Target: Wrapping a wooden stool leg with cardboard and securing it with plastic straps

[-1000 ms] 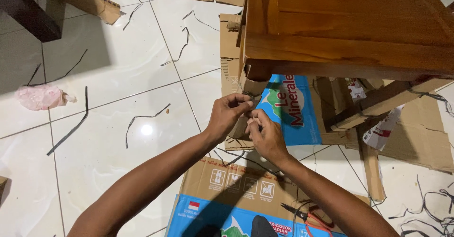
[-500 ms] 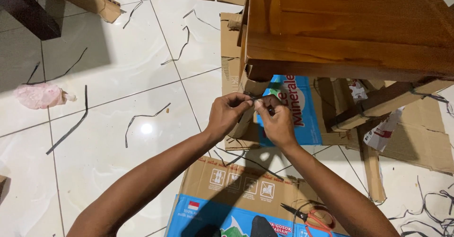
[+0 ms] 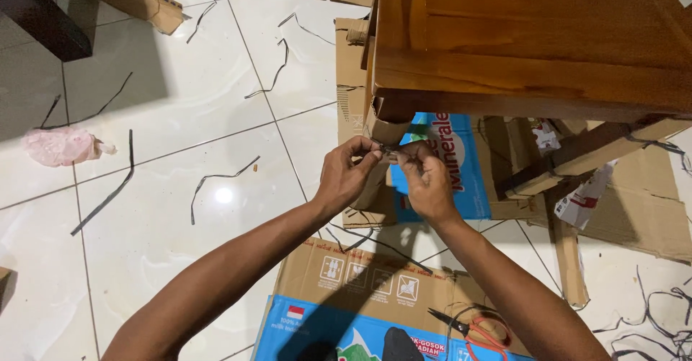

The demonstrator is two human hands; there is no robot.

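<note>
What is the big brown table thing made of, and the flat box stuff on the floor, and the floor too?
The furniture piece looks like varnished wood: orange-brown, with grain lines and a soft shine. The flattened boxes seem to be corrugated cardboard: dull brown, creased, partly printed blue. The floor looks like glossy white tile, with grout lines and a lamp reflection.

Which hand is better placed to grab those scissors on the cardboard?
Probably the right hand. The scissors lie on the flattened box just beside the right forearm, while the left hand sits farther away. Both hands currently pinch a dark strap.
</note>
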